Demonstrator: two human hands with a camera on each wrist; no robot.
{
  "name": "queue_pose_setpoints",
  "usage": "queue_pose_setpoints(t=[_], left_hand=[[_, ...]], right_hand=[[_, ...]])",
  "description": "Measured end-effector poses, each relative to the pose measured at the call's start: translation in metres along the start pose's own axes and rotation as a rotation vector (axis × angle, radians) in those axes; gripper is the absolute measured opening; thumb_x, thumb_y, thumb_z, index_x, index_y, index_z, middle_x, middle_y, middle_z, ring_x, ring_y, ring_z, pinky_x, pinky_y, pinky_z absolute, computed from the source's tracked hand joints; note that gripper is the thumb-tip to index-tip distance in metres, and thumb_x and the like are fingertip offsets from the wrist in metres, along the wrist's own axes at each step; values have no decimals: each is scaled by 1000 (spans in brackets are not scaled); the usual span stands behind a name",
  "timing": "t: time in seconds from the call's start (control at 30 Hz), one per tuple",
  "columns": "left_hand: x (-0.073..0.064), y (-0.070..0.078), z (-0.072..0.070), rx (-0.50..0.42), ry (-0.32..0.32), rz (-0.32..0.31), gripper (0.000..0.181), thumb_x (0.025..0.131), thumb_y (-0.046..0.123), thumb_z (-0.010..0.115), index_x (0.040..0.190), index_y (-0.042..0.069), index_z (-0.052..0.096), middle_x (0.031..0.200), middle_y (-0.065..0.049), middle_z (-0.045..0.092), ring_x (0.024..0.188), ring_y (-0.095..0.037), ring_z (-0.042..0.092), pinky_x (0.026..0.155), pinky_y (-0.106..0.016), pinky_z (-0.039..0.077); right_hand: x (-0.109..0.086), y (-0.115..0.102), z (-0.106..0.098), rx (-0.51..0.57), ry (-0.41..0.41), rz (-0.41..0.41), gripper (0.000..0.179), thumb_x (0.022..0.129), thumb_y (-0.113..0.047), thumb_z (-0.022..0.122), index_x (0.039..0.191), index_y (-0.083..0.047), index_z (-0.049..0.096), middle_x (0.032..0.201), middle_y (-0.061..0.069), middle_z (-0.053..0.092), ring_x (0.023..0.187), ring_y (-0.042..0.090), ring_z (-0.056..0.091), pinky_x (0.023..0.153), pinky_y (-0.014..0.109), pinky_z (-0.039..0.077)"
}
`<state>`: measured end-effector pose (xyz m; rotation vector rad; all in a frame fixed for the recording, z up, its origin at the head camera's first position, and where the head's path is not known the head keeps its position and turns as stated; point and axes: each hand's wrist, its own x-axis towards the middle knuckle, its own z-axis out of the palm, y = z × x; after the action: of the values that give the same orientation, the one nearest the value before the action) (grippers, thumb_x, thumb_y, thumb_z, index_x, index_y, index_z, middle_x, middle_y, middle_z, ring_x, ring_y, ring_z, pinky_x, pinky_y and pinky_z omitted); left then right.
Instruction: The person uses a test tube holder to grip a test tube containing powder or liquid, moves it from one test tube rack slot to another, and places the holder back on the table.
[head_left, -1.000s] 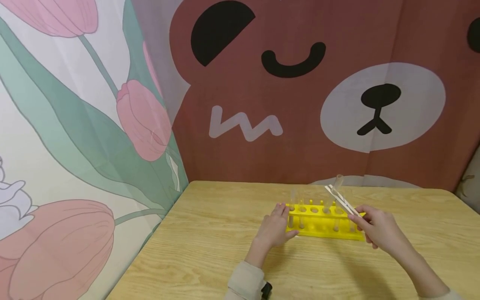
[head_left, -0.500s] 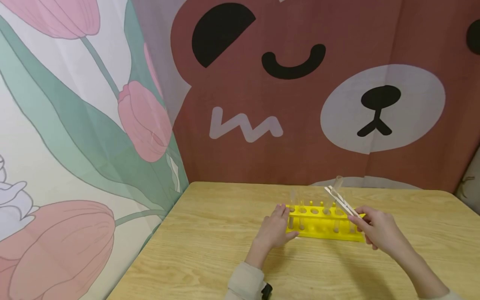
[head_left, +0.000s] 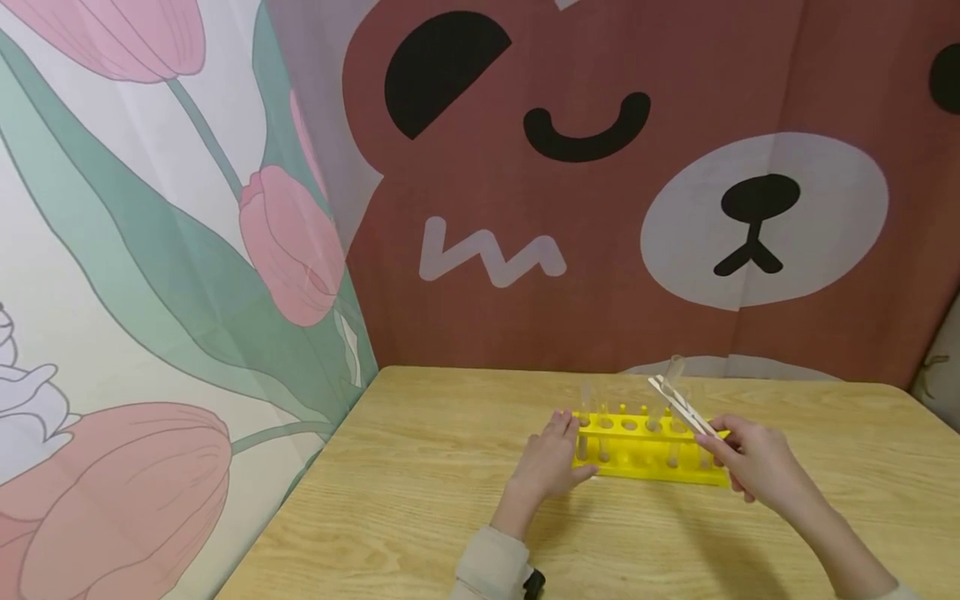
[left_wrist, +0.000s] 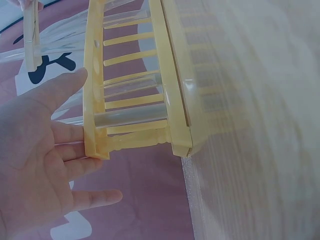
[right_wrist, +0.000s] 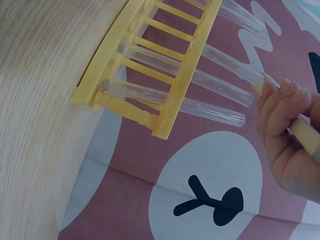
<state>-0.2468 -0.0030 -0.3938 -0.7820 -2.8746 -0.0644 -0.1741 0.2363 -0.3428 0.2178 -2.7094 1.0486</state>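
Fingers of the right hand curl round a wooden clamp gripping a test tube tilted over the yellow rack.
The left hand touches the rack's left end, fingers straight; upright tubes flank the tilted one; behind runs the counter's far edge.

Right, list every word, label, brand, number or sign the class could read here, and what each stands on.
None can be read: no lettering shows on the yellow rack, the test tubes or the wooden clamp.
The white zigzag on the printed backdrop looks like a drawn mark, not writing.
Too little of the black wrist item shows to tell.
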Motion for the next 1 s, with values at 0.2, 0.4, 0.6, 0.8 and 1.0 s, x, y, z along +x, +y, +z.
queue_pose_setpoints(t=[0.2,0.4,0.6,0.8,1.0], left_hand=[[0,0,0,0,3,-2,74,84,54,50,139,8,33,143,-4,28,131,-16,21,92,-38,38],[1,1,1,-6,-4,-11,74,84,55,50,139,8,33,143,-4,27,131,-15,21,93,-38,38],[0,1,1,-6,-9,-16,74,84,55,50,139,9,33,143,-4,27,131,-15,21,93,-38,37],[1,1,2,-30,-12,-22,74,84,54,51,139,9,32,144,-4,26,132,-15,20,94,-39,36],[1,0,2,-28,-6,-15,73,84,54,50,139,9,32,144,-4,26,132,-15,20,93,-39,37]], right_hand=[[0,0,0,-8,6,-10,21,91,-19,53,96,2,53,56,0,46,35,13,41,32,26,38],[0,-1,0,-6,2,-3,22,91,-19,53,96,2,53,56,1,46,35,14,41,32,26,38],[0,-1,0,-7,-7,1,22,91,-18,53,97,3,53,56,1,46,35,14,41,32,26,38],[0,-1,0,-6,-16,6,28,91,-24,52,97,3,53,56,0,46,36,13,41,33,26,39],[0,1,0,-11,-23,12,31,92,-28,51,97,3,53,55,1,46,36,13,41,33,26,39]])
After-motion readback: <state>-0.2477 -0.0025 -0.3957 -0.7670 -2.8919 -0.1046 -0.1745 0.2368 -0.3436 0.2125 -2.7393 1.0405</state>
